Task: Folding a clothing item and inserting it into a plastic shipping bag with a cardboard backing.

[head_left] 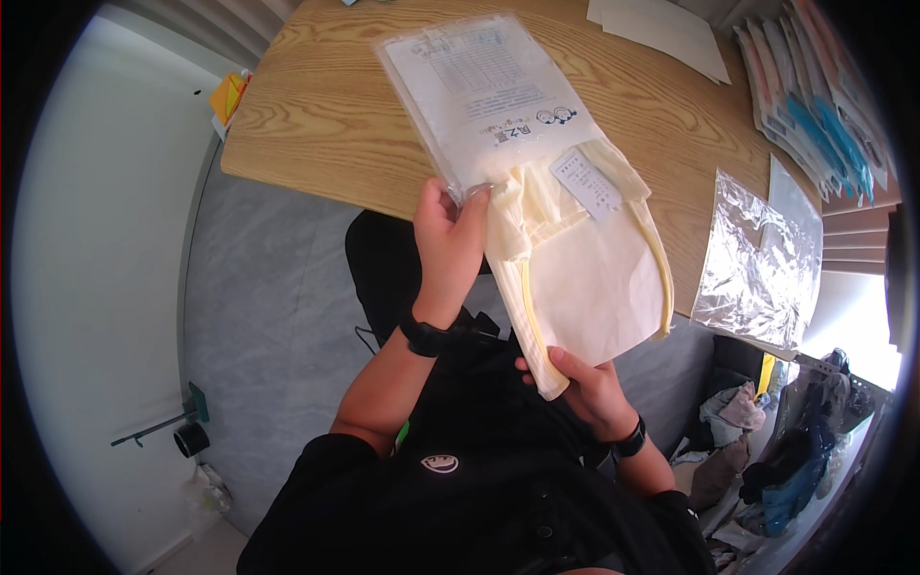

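A cream garment [575,278] with yellow trim slants over the near edge of the worktop [316,115], most of it hanging out past that edge toward the person. A pale tag [586,182] lies on its upper part. The garment's upper end meets a clear printed bag [489,86], which reaches back over the wood toward the far edge; whether any of the garment sits inside cannot be told.

The left hand [452,230] is closed in a pinch, thumb on top, where the bag's lower left corner meets the garment; it is hard to tell how much of each it has. The right hand [589,388] grips the garment's lower end, thumb above and fingers curled beneath. Each wrist wears a black band [425,335].

To the right, crinkled clear sleeves [747,259] lie at the worktop's right end, overlapping its near corner. Flat packets [805,105] stand in a row at the far right corner, some with blue in them. Pale sheets [666,34] lie along the far edge. Beyond the left edge is a yellow packet [228,96]. Below spreads a grey floor [278,268], with wrapped bundles [795,470] at the lower right.
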`<state>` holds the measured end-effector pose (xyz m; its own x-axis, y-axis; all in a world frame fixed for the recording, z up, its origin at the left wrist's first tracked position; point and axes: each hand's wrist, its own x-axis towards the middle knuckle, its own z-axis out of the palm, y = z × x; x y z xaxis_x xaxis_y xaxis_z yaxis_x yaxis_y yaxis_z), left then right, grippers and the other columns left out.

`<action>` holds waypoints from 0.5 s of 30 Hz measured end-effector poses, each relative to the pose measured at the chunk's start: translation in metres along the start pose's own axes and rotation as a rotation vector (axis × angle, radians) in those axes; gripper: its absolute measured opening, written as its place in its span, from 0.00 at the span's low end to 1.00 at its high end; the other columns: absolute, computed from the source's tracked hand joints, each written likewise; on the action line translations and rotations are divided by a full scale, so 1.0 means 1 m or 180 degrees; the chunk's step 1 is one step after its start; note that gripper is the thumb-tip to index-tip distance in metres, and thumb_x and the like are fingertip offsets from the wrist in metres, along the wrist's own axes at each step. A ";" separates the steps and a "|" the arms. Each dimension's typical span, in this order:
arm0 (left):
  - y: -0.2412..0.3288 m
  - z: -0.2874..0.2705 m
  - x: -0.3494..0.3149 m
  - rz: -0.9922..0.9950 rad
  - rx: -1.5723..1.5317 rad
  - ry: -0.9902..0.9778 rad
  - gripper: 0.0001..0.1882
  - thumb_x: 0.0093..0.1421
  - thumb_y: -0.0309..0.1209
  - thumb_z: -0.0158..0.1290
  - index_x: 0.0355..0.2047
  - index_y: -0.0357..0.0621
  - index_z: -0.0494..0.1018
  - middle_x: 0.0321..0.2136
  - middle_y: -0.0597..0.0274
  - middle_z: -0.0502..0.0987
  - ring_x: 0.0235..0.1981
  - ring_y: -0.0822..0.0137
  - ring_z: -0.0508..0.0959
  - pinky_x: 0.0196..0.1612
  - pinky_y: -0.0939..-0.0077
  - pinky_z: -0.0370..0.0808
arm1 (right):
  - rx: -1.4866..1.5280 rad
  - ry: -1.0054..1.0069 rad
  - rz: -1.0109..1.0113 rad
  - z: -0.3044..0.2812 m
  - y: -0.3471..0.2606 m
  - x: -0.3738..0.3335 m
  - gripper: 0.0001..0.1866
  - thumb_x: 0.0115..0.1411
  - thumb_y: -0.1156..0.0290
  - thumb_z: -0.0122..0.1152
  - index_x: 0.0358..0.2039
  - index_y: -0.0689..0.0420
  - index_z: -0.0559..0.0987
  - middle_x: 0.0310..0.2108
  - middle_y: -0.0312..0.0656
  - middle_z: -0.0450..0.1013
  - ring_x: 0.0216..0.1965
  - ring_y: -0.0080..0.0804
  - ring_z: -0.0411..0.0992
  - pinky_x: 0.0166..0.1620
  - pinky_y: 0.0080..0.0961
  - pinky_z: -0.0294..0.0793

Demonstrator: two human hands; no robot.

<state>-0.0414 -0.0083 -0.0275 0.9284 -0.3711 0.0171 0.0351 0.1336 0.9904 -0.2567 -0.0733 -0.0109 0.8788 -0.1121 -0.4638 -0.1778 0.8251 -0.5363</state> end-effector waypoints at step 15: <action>0.004 -0.013 -0.013 -0.0593 -0.0726 -0.0740 0.22 0.63 0.26 0.40 0.58 0.34 0.62 0.42 0.65 0.74 0.40 0.79 0.71 0.43 0.85 0.67 | 0.0204 0.0407 -0.0344 -0.002 -0.007 0.008 0.21 0.67 0.66 0.48 0.54 0.68 0.65 0.43 0.54 0.73 0.38 0.43 0.77 0.39 0.34 0.80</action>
<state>-0.0482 0.0093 -0.0252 0.7905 -0.6037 -0.1037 0.3013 0.2358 0.9239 -0.2499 -0.0814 -0.0124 0.8271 -0.2683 -0.4938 -0.0531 0.8375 -0.5439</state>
